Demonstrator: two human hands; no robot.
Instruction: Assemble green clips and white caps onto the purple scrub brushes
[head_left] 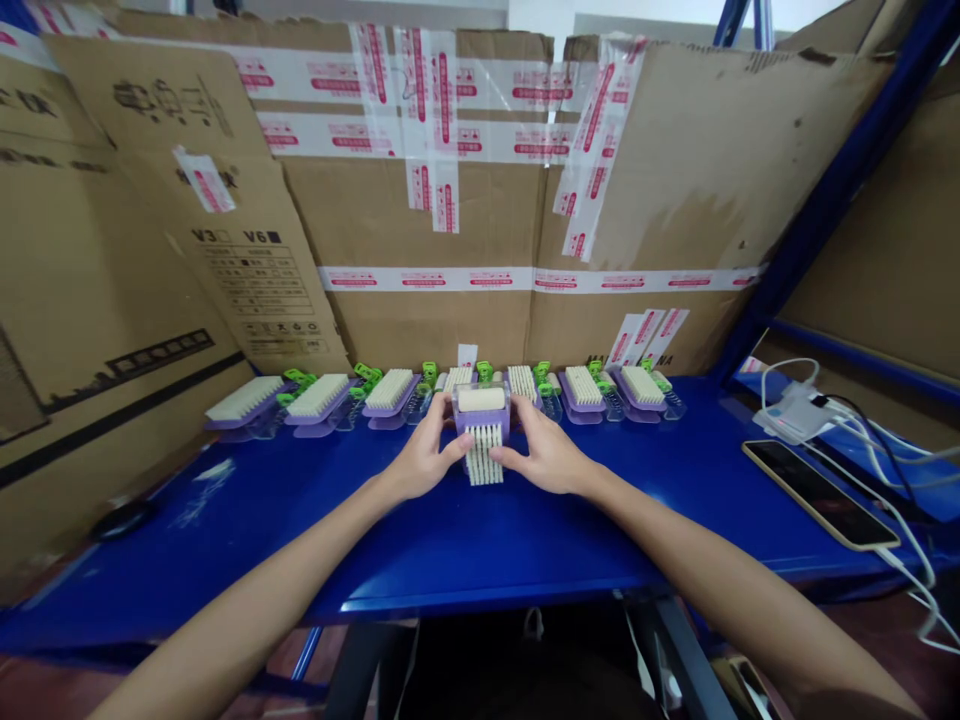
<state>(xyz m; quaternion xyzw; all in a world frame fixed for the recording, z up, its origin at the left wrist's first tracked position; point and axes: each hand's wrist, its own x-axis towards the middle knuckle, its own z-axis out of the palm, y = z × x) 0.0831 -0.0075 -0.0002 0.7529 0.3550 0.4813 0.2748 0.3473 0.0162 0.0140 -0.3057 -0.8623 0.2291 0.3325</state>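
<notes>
A purple brush with cream bristles [483,436] stands on the blue table [465,540] in the middle. My left hand [422,458] grips its left side and my right hand [545,455] grips its right side, fingers closed on it. Behind it runs a row of several similar purple brushes [390,390] with green clips [366,375] and clear plastic parts.
Taped cardboard sheets [420,250] wall off the back and left. A phone [819,493] lies at the right with a white charger and cables [795,410]. A dark round object [120,518] sits at the left edge. A blue shelf post [817,210] rises at the right.
</notes>
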